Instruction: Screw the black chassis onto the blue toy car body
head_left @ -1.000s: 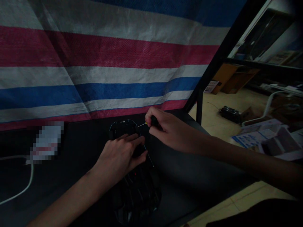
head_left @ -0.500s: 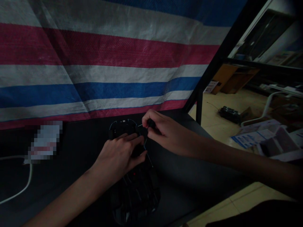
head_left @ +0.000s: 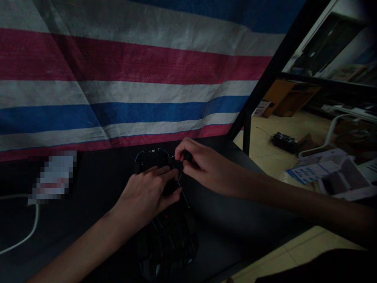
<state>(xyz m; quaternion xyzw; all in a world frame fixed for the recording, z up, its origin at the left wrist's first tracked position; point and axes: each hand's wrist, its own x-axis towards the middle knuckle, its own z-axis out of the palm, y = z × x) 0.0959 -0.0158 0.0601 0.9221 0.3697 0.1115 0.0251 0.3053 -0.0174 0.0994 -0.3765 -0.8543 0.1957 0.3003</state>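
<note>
A long black toy car (head_left: pixel 169 239), with thin blue edging on its rounded far end, lies on the black table. My left hand (head_left: pixel 150 186) grips it across the middle, fingers over the top and thumb along the right side. Pinched in my right hand (head_left: pixel 203 165) is the dark handle of a screwdriver (head_left: pixel 187 157). Its thin metal shaft points left at the car's far right side, near a wheel. Poor light hides what the tip touches. A thin rod (head_left: pixel 185 198) runs along the car's right side below my left thumb.
Striped plastic sheeting (head_left: pixel 132 94) rises behind the table (head_left: pixel 97 188). A blurred-out pale item (head_left: pixel 55 175) and a white cable (head_left: pixel 37 224) lie at left. Beyond the right table edge stand a black frame post (head_left: pixel 246 133), boxes (head_left: pixel 344 181) and a dark device (head_left: pixel 284 142) on the floor.
My right fingers have shifted slightly around the screwdriver handle, the index finger a little higher. My left hand and the car stay in place; the whole view has drifted a touch.
</note>
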